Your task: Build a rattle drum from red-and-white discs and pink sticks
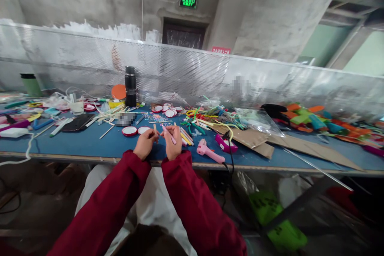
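Observation:
My left hand (144, 144) is closed over the table's front edge, its fingers pinching a small tan stick (155, 128) that looks wooden and points upward. Close beside it, my right hand (173, 144) is closed around a slim pink pen-like stick (169, 134), its upper end tilted toward the left hand. Fingers hide part of both sticks. To the right of the right hand lie several pale and yellow sticks (187, 137) and a pink glue gun (209, 152). Just beyond the left hand rest round white discs with red rims, one disc (129, 131) nearest.
A black bottle (130, 87) stands at the back of the blue table (99, 144). Green-handled pliers (199, 128), a purple device (226, 143) with a cable and cardboard pieces (246, 138) lie to the right. A dark phone (78, 122) is at left; a perforated metal screen (186, 72) runs behind.

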Available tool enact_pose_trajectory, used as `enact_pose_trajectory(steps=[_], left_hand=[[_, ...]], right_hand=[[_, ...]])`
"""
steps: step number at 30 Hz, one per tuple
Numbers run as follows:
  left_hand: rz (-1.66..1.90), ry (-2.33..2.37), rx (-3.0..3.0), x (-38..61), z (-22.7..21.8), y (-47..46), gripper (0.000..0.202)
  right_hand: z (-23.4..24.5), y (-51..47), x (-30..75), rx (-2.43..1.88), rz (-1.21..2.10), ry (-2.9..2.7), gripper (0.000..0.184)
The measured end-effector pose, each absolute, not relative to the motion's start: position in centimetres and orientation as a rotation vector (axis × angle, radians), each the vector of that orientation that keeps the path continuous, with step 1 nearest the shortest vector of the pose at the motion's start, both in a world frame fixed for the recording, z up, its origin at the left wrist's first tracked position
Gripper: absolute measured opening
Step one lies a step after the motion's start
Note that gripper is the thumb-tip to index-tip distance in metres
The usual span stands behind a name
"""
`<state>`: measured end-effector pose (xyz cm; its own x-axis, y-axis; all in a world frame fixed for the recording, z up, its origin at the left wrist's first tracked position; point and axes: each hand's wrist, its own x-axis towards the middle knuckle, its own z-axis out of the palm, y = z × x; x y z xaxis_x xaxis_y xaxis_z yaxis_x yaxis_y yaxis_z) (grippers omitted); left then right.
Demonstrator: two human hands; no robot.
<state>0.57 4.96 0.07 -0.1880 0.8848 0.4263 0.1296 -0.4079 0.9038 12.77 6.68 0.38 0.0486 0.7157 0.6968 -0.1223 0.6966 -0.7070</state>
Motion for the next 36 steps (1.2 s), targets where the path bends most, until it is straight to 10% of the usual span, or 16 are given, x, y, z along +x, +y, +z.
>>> enact_pose_trajectory(steps=[36], left_hand=[[1.572, 1.242, 1.527, 0.8, 0.4, 4.7, 0.017]], right_hand=[[0.7, 6.0, 12.9, -0.74, 0.364, -1.485, 0.013]])
